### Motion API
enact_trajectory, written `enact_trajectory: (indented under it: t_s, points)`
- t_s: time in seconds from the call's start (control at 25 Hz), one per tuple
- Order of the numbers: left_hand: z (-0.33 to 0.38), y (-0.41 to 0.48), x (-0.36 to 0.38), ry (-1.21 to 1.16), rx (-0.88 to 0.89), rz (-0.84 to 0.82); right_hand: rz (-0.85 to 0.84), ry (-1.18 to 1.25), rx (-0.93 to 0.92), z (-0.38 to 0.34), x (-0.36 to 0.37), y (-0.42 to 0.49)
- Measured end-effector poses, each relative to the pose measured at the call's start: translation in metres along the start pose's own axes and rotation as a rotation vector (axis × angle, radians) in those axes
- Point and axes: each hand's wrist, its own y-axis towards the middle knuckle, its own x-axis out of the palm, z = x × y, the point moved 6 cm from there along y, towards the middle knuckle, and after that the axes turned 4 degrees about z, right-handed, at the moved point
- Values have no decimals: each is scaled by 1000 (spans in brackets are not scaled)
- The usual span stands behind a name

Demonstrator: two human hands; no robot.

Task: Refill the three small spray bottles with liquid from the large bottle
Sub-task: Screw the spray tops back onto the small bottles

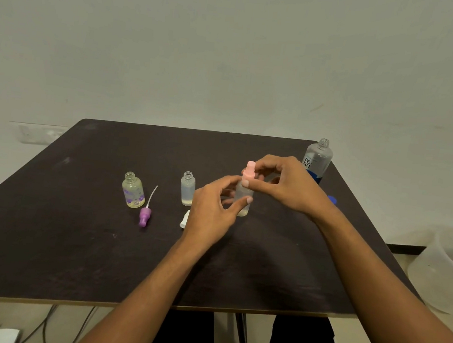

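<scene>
My left hand wraps its fingers around the small bottle standing mid-table, while my right hand pinches its pink spray top. Two uncapped bottles wait left; the large bottle stands open behind.

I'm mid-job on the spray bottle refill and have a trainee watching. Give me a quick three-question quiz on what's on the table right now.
1. True or false: the large bottle stands with its cap off.
2. Which spray head is on a bottle? A) the purple spray head B) the pink spray head C) the white spray head
3. Fill in: the left hand holds the body of the pink-topped bottle, while the right hand grips its ____.

Key:
1. True; its threaded neck is bare.
2. B; the purple and white heads lie on the table, beside the floral bottle and the clear bottle, both open.
3. Spray head.
</scene>
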Motion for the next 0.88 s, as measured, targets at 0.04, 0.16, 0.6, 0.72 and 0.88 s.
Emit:
enact_trajectory:
  t_s: [0.04,0.16,0.6,0.72,0.88]
  points:
    - [1,0,0,0,4,3,28,-10,0,-1,-2,0]
    - [3,-2,0,21,19,17,118,-48,22,-3,0,-1]
    - [3,-4,3,-8,10,0,-54,133,16,0,-1,-6]
    - [4,-3,2,-1,17,9,38,82,20,0,-1,-5]
    - [3,-5,4,5,18,-1,150,-41,33,-1,3,-9]
